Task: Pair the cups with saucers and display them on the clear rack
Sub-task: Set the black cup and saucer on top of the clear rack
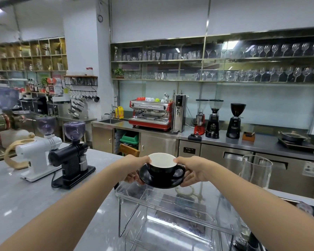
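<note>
- The cup [160,166] is glossy black outside and plain white inside, round and low, with a looped handle turned toward the right.
- It sits on a matching black saucer [159,180], a shallow disc with a shiny, slightly raised rim; the pair is held in the air above the far edge of the clear rack [170,201].
- The left hand [134,169] has its grip closed on the saucer's left edge, thumb up against the cup's rim, fingers curled beneath.
- The right hand [192,171] grips the saucer's right edge likewise, thumb touching the cup's rim beside the handle.
- The clear rack is see-through acrylic, a flat tray-like top shelf with a low lip on thin metal rod legs, and a second clear level beneath; it stands on the worktop [25,196].
- The worktop is pale grey, smooth and faintly marbled, catching ceiling-light reflections.
- On its left stand a white grinder [36,151] and a black grinder [71,156], each with a smoky clear hopper.
- Just right of the rack stands a tall clear glass vessel [256,171].
- Behind, a red espresso machine [150,113] sits on a brushed-steel counter.
</note>
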Demonstrator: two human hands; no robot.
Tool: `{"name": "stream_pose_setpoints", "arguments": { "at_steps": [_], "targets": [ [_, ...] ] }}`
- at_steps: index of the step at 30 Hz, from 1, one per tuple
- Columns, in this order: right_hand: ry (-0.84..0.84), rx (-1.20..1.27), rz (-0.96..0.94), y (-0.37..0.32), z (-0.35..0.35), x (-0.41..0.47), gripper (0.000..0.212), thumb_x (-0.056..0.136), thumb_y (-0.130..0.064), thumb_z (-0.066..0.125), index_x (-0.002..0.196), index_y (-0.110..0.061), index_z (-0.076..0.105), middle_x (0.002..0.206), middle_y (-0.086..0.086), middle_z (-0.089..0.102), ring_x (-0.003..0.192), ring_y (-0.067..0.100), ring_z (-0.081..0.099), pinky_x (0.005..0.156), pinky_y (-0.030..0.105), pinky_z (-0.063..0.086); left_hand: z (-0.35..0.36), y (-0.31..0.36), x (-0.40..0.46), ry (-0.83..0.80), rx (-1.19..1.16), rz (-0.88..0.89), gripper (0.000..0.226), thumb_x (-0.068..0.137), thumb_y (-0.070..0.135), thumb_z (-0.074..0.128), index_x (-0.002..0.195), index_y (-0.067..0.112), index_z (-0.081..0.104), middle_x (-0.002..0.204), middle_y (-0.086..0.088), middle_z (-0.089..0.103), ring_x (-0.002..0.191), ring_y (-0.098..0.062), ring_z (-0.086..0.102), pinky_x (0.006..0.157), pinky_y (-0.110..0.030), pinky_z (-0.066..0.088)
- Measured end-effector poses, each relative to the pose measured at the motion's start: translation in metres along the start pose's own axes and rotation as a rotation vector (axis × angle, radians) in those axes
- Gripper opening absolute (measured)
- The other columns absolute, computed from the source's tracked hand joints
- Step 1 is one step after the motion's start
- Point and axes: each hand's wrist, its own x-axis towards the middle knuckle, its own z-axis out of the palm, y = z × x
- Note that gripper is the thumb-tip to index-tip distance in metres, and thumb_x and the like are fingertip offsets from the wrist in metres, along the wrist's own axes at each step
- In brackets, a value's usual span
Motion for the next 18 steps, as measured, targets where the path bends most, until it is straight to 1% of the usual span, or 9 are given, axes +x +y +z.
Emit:
{"name": "stream_pose_setpoints", "arguments": {
  "at_steps": [4,7,10,13,14,16,18],
  "targets": [
    [0.006,0.002,-0.007,0.0004,0.0019,0.0027,0.051,0.09,-0.04,0.063,0.12,0.0,0.051,0.106,0.028,0.065,0.088,0.039,0.071,0.075,0.044,0.062,-0.0005,-0.0006,0.0027,0.014,-0.006,-0.001,0.052,0.092,0.049,0.058,0.114,0.002,0.056,0.087,-0.021,0.079,0.031,-0.012,0.045,0.042,-0.018,0.042],
    [0.008,-0.001,-0.011,0.0001,0.0026,0.0036,0.05,0.09,-0.041,0.063,0.12,-0.002,0.051,0.107,0.028,0.065,0.088,0.038,0.071,0.077,0.044,0.061,-0.0015,-0.0002,0.0025,0.016,0.001,0.002,0.052,0.093,0.049,0.057,0.112,0.001,0.055,0.088,-0.021,0.079,0.027,-0.012,0.046,0.041,-0.018,0.043],
    [0.01,-0.008,-0.022,0.0005,0.003,0.0043,0.049,0.09,-0.041,0.063,0.118,-0.002,0.051,0.106,0.028,0.066,0.087,0.038,0.072,0.078,0.045,0.061,-0.0028,-0.0012,0.0044,0.022,0.005,-0.001,0.054,0.093,0.051,0.057,0.112,0.0,0.055,0.085,-0.021,0.079,0.028,-0.012,0.048,0.041,-0.019,0.045],
    [0.034,-0.023,-0.04,0.0015,0.0032,0.0042,0.053,0.089,-0.046,0.063,0.116,-0.002,0.052,0.105,0.028,0.066,0.085,0.037,0.073,0.077,0.045,0.061,-0.0028,-0.0039,0.006,0.041,0.012,0.025,0.057,0.092,0.053,0.058,0.116,0.001,0.057,0.082,-0.02,0.079,0.032,-0.013,0.051,0.041,-0.019,0.047],
    [0.044,-0.032,-0.046,0.0022,0.0037,0.0038,0.055,0.088,-0.048,0.063,0.115,-0.001,0.052,0.105,0.027,0.066,0.083,0.037,0.073,0.076,0.045,0.062,-0.0025,-0.0051,0.0056,0.052,0.013,0.041,0.057,0.092,0.053,0.059,0.114,0.0,0.058,0.083,-0.021,0.079,0.032,-0.013,0.053,0.042,-0.019,0.047],
    [0.066,-0.057,-0.063,0.0036,0.0041,0.0035,0.059,0.087,-0.052,0.062,0.115,0.0,0.053,0.104,0.027,0.066,0.082,0.037,0.073,0.074,0.045,0.062,-0.0015,-0.0062,0.0046,0.088,0.032,0.075,0.055,0.092,0.052,0.06,0.105,-0.001,0.061,0.087,-0.023,0.078,0.029,-0.012,0.055,0.044,-0.019,0.046],
    [0.087,-0.079,-0.077,0.0043,0.0049,0.002,0.06,0.087,-0.053,0.061,0.115,0.0,0.052,0.103,0.026,0.066,0.081,0.037,0.073,0.072,0.046,0.062,-0.0003,-0.007,0.0037,0.129,0.058,0.097,0.055,0.091,0.054,0.06,0.098,-0.001,0.063,0.082,-0.02,0.077,0.027,-0.01,0.053,0.046,-0.02,0.047]
  ]
}}
